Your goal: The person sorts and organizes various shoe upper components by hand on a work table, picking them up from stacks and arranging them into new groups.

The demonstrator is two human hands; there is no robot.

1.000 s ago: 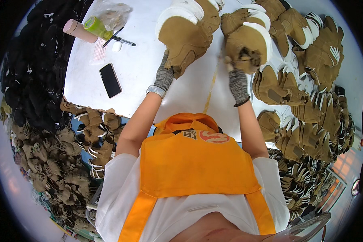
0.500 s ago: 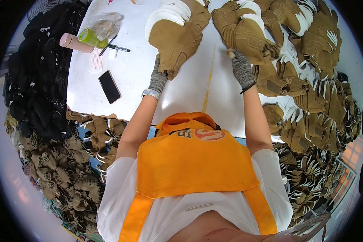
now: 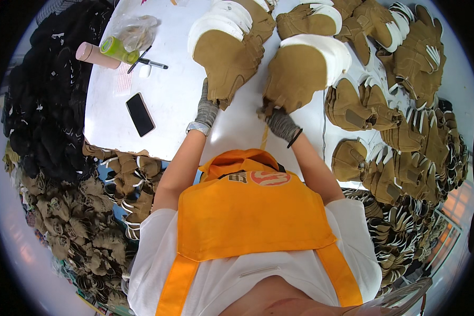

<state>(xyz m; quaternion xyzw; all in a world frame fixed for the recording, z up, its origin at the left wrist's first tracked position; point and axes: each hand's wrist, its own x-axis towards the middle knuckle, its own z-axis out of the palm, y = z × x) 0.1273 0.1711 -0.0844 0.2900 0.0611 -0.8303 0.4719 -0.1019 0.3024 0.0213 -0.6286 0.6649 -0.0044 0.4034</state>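
Observation:
A fanned stack of brown gloves with white cuff edges (image 3: 226, 63) lies left of the middle of the white table. My left hand (image 3: 206, 111), in a grey knit glove, grips the near end of this stack, one finger stretched along its left edge. Another brown glove (image 3: 295, 76), its rounded white-edged cuff turned to the far right, lies right of the middle. My right hand (image 3: 283, 125), also in a grey knit glove, is closed on that glove's narrow near end. Some fingertips of both hands are hidden by the brown pieces.
Rows of brown gloves (image 3: 347, 108) cover the table's right side. A phone (image 3: 140, 114), pink bottle (image 3: 96, 55), green roll (image 3: 118, 50), pens (image 3: 155, 64) and a plastic bag (image 3: 138, 32) lie at the left. Dark gloves (image 3: 52, 100) are heaped beyond the left edge.
My right hand has moved left and nearer to me, bringing the brown glove off the right pile and turning its cuff away to the right. My left hand stays at its stack.

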